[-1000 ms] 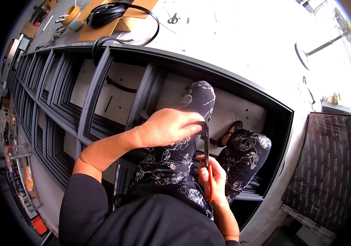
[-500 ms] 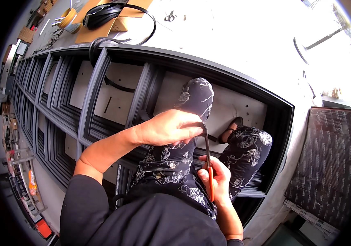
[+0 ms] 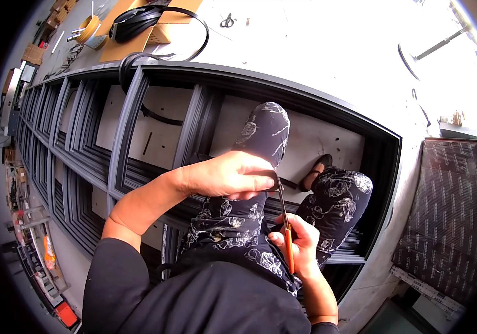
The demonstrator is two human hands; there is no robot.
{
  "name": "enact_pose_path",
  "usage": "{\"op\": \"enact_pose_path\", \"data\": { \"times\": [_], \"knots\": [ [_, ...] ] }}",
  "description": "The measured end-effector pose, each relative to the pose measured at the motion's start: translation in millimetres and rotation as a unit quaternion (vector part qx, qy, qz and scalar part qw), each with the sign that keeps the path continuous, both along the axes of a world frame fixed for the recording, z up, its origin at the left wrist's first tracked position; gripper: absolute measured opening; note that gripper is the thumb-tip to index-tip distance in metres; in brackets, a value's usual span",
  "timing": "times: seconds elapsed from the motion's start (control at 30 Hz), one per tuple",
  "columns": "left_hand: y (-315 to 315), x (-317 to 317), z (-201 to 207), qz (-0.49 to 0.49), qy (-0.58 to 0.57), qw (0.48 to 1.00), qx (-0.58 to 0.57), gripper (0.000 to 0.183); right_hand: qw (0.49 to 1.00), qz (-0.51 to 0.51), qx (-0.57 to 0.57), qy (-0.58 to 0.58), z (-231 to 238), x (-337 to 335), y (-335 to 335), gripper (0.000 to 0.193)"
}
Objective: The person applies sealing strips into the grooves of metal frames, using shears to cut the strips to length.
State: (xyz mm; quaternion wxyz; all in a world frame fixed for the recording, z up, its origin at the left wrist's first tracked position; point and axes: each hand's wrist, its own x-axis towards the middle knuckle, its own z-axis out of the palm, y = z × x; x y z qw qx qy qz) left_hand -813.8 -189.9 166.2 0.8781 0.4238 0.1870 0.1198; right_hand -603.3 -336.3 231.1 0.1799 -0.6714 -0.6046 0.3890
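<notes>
Over my lap, my left hand (image 3: pixel 238 177) pinches a short black strip (image 3: pixel 272 181), its end showing at the fingertips; the palm hides the rest. Lower and to the right, my right hand (image 3: pixel 300 239) is closed round the orange-handled scissors (image 3: pixel 289 245), seen nearly edge-on. Their long dark blades point up and away from me and meet the strip at my left fingertips. Whether the blades are parted I cannot tell. Below my hands are my knees in dark patterned trousers, set among stacked dark grey frames (image 3: pixel 133 128).
At the back left, an open cardboard box (image 3: pixel 121 49) holds a coil of black strip (image 3: pixel 134 25), with a loop hanging over the frames. Beside it stands a yellow tub (image 3: pixel 89 29). A second pair of scissors (image 3: pixel 227 22) lies beyond. A dark printed panel stack (image 3: pixel 444 217) sits at right.
The scissors have tilted slightly, their handle end shifting a little to the right with my right hand. My left hand keeps its pinch on the strip. The whole view has shifted slightly.
</notes>
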Motion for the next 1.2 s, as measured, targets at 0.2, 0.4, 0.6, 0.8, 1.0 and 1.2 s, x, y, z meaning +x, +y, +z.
{"op": "enact_pose_path", "data": {
  "times": [0.2,0.4,0.6,0.8,1.0,1.2],
  "knots": [
    [0,0,-3,-0.024,-0.025,0.999,-0.019,0.022,1.0,0.007,0.008,0.015,2,1,0,0.042],
    [2,6,0,-0.068,-0.038,0.997,0.013,0.03,0.998,0.036,0.049,-0.015,-2,6,4,0.047],
    [5,11,2,-0.063,-0.057,0.996,-0.021,0.029,0.999,0.024,0.011,-0.024,4,6,6,0.047],
    [7,18,5,-0.05,-0.029,0.998,-0.022,0.028,0.994,-0.075,0.072,0.017,-8,17,2,0.034],
    [12,18,7,-0.027,0.003,1.0,-0.011,0.025,0.974,-0.193,0.009,0.122,1,30,2,0.05],
    [10,20,9,-0.045,-0.02,0.999,0.018,0.025,0.996,0.024,0.059,-0.069,6,22,22,0.065]
  ]
}}
